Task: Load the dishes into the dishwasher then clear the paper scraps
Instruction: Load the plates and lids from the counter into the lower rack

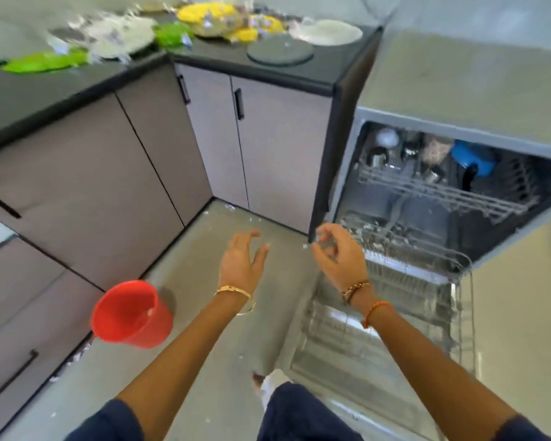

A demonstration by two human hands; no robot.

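Dishes (326, 32) sit heaped on the far dark counter (267, 76), well apart from my hands, with paper scraps (108, 33) strewn among them. My left hand (240, 261) hangs spread and empty over the floor; my right hand (339, 254) is loosely curled, holding nothing, just beside the open dishwasher (426, 249) at right. I judge the plates stiff, perhaps slippery and breakable, so I would take each by its rim. Scraps look light and flimsy. A red bucket (131, 315) stands near left.

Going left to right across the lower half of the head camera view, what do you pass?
Red bucket → left hand → right hand → lower dishwasher rack.
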